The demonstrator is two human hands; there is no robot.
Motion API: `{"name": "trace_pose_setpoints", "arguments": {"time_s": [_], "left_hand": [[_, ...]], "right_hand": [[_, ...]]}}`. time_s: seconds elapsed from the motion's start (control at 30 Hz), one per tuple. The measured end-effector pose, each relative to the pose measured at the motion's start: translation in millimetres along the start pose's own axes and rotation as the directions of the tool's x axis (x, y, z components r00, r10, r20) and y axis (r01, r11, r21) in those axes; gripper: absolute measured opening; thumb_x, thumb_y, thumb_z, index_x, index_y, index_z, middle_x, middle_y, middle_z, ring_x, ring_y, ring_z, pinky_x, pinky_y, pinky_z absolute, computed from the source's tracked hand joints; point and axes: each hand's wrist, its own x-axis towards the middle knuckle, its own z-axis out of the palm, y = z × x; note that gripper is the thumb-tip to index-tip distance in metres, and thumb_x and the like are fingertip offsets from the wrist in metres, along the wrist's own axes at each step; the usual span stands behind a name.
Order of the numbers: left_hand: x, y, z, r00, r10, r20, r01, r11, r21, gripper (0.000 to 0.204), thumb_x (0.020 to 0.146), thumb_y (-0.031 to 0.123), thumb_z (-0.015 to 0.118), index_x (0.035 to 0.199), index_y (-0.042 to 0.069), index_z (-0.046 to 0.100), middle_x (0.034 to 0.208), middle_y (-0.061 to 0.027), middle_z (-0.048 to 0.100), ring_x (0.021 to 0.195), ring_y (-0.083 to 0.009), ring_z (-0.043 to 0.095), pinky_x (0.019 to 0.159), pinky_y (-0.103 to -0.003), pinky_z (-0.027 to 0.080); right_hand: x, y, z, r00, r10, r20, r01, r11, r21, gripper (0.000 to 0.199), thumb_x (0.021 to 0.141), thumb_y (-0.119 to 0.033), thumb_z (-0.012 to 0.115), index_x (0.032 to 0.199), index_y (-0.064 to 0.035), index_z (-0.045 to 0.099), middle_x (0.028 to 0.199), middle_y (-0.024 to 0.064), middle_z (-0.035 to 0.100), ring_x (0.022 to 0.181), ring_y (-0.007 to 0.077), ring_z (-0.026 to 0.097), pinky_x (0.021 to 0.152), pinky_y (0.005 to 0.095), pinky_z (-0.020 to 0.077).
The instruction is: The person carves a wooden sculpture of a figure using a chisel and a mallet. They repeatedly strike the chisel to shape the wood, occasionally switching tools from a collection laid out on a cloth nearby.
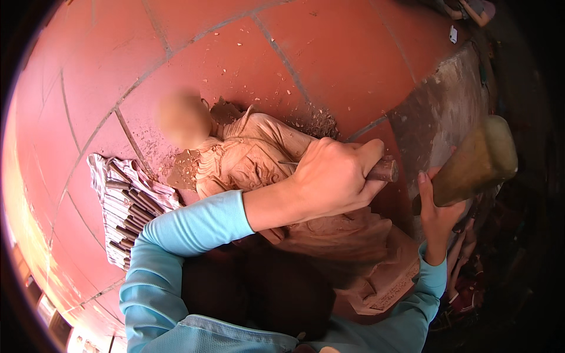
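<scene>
A carved wooden statue [259,150] of a robed figure lies on its back across the floor, its head end blurred and its base [376,294] at the lower right. Over its chest, my left hand [331,176] is closed around a carving chisel [385,170]. The round wooden handle sticks out to the right, and the thin blade points left onto the carved folds. My right hand [438,215] grips a thick wooden mallet [479,154], raised to the right of the statue, apart from the chisel handle.
On the left, a striped cloth [101,203] holds several chisels [141,206] with dark handles. Wood chips [318,120] are strewn over the red tiled floor [329,53] around the statue. A small white object [452,34] lies at the far right, with part of another person [474,12] beyond.
</scene>
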Motion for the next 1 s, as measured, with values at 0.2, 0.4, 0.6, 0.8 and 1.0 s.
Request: {"name": "trace_pose_setpoints", "arguments": {"time_s": [0.2, 0.4, 0.6, 0.8, 1.0], "left_hand": [[4, 9, -6, 0.994, -0.109, 0.007, 0.109, 0.987, -0.118, 0.017, 0.077, 0.009, 0.064, 0.074, 0.003, 0.049, 0.057, -0.0136, 0.056, 0.049, -0.0315, 0.056, 0.047, -0.037, 0.045], [-17, 19, -15, 0.991, -0.109, -0.08, 0.104, 0.992, -0.066, 0.027, 0.091, 0.01, 0.06, 0.07, 0.003, 0.045, 0.059, -0.0031, 0.048, 0.048, -0.0114, 0.041, 0.044, -0.028, 0.035], [-30, 3, -21, 0.928, -0.187, -0.323, 0.058, 0.928, -0.368, 0.037, 0.093, 0.007, 0.054, 0.062, 0.009, 0.033, 0.053, 0.0004, 0.04, 0.047, -0.0056, 0.032, 0.042, -0.022, 0.026], [-20, -20, -33, 0.989, -0.021, -0.146, -0.001, 0.989, -0.149, 0.018, 0.089, 0.002, 0.052, 0.077, 0.006, 0.04, 0.055, 0.0005, 0.038, 0.043, -0.0079, 0.032, 0.039, -0.024, 0.024], [-11, -8, -42, 0.979, -0.201, -0.02, 0.163, 0.844, -0.511, 0.012, 0.089, 0.003, 0.048, 0.077, 0.001, 0.047, 0.051, -0.0007, 0.034, 0.04, -0.0098, 0.033, 0.038, -0.026, 0.024]], "right_hand": [[23, -4, 1, 0.991, -0.128, 0.043, 0.129, 0.992, -0.015, 0.052, 0.08, 0.008, 0.061, 0.129, -0.0024, 0.048, 0.108, 0.018, 0.064, 0.103, 0.028, 0.063, 0.084, 0.033, 0.0488], [18, 15, 10, 0.997, -0.067, 0.029, 0.061, 0.982, 0.18, 0.057, 0.076, 0.007, 0.062, 0.13, -0.008, 0.049, 0.107, 0.0182, 0.064, 0.099, 0.0311, 0.064, 0.081, 0.0346, 0.0522], [25, 6, 13, 0.986, -0.078, 0.144, 0.009, 0.904, 0.426, 0.061, 0.071, 0.011, 0.051, 0.127, -0.013, 0.052, 0.087, 0.014, 0.068, 0.069, 0.0245, 0.068, 0.062, 0.0361, 0.0555], [58, 15, 27, 0.874, -0.472, -0.117, 0.479, 0.877, 0.042, 0.051, 0.074, 0.002, 0.058, 0.122, -0.0136, 0.055, 0.074, 0.0106, 0.065, 0.063, 0.0188, 0.065, 0.056, 0.0339, 0.0501], [78, 1, 2, 0.857, -0.516, 0.011, 0.497, 0.831, 0.25, 0.059, 0.071, 0.005, 0.056, 0.13, -0.0025, 0.049, 0.059, 0.0089, 0.057, 0.045, 0.0175, 0.055, 0.038, 0.0297, 0.0435]]}}
